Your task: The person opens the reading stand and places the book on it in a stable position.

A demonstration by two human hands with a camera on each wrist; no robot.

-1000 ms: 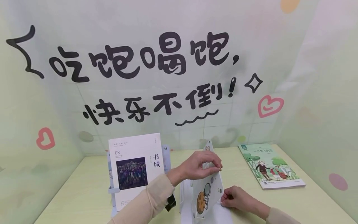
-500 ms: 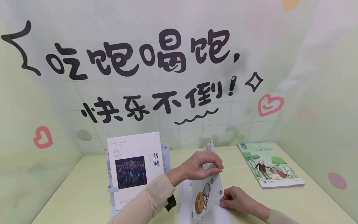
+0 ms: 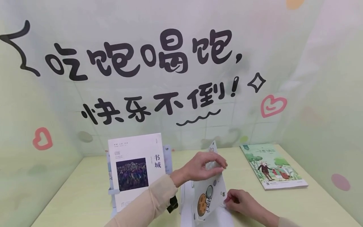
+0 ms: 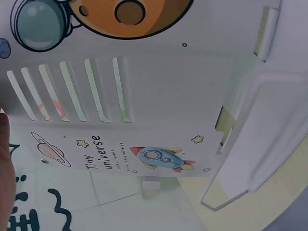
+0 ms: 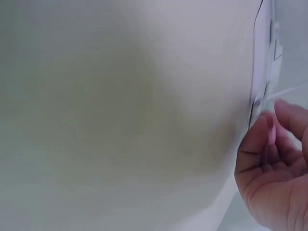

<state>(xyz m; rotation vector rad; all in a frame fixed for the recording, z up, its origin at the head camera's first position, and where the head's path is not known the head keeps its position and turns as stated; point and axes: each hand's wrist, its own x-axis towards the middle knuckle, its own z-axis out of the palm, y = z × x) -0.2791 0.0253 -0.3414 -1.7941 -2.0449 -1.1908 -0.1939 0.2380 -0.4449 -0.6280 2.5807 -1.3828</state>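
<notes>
A white book stand with cartoon space prints stands tilted up in front of me. Its raised panel (image 3: 208, 197) rises from a flat white base (image 3: 187, 205). My left hand (image 3: 205, 167) holds the panel from above, fingers bent over its upper part. In the left wrist view, slots, a rocket print (image 4: 163, 158) and the words "Tiny universe" show on the panel. Low at the panel's right side, my right hand (image 3: 242, 203) pinches at a thin white wire (image 5: 288, 90) by the base. Its thumb and forefinger nearly meet there in the right wrist view.
To the left, a pale blue book stand (image 3: 168, 159) props up a white magazine (image 3: 133, 148) with a dark picture. A green picture book (image 3: 273, 167) lies flat at the back right of the pale wooden table (image 3: 82, 186). A printed curtain (image 3: 158, 19) closes off the back.
The head view has shifted slightly. Both hands keep almost the same place at the book stand, the left fingertips spreading apart a little at the panel's edge.
</notes>
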